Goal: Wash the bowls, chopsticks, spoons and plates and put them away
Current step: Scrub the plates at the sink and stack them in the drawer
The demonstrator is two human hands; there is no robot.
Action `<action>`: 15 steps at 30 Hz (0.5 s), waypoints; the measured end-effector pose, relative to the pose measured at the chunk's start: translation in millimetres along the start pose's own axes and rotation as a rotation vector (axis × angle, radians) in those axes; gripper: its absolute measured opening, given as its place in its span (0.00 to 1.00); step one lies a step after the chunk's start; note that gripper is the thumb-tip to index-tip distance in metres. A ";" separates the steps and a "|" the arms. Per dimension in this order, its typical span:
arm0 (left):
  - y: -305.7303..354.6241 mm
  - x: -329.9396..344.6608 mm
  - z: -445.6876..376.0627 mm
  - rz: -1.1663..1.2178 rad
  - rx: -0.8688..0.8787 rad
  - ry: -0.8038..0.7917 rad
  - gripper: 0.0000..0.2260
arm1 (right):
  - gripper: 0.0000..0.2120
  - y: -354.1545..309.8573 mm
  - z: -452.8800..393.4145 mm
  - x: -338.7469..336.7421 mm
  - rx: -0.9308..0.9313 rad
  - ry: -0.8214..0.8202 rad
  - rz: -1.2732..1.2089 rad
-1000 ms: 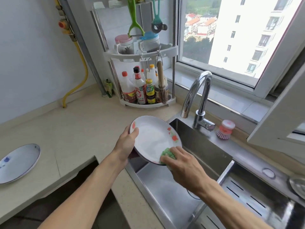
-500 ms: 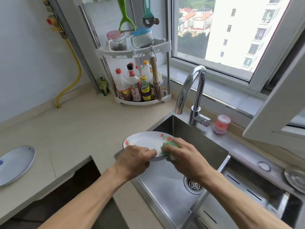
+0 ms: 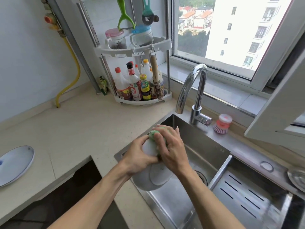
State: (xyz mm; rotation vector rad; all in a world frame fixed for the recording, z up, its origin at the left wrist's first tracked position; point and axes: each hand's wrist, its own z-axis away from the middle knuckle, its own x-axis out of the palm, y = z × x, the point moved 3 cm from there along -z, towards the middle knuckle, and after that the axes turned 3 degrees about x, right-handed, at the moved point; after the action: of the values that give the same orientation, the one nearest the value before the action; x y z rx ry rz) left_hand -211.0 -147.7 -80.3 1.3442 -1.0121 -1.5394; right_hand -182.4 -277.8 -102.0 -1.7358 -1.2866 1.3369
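Daylight pours through a window at upper right, over a beige counter. A pale wall fills the upper left; a white corner rack stands at upper centre.

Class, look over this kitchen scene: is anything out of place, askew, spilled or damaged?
Nothing stands out. The left hand holds the white plate underside-up over the sink while the right hand rubs it with the green sponge. No spill or breakage shows.
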 end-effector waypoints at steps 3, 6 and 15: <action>-6.0 -6.6 1.5 -0.021 -0.050 0.047 0.21 | 0.19 6.1 -8.8 -1.7 0.111 0.006 -0.108; -3.8 -8.4 -1.8 0.027 -0.003 0.066 0.14 | 0.18 -18.8 7.6 23.3 -0.092 -0.103 -0.013; -3.4 -18.2 -1.1 -0.016 -0.026 0.039 0.21 | 0.18 -7.5 5.3 17.5 -0.018 -0.100 -0.027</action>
State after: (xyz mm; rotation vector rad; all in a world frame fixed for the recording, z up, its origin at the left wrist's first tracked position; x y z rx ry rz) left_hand -208.8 -129.5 -77.8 1.3623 -0.9557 -1.5276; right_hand -189.4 -259.4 -103.6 -1.6759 -1.3767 1.4163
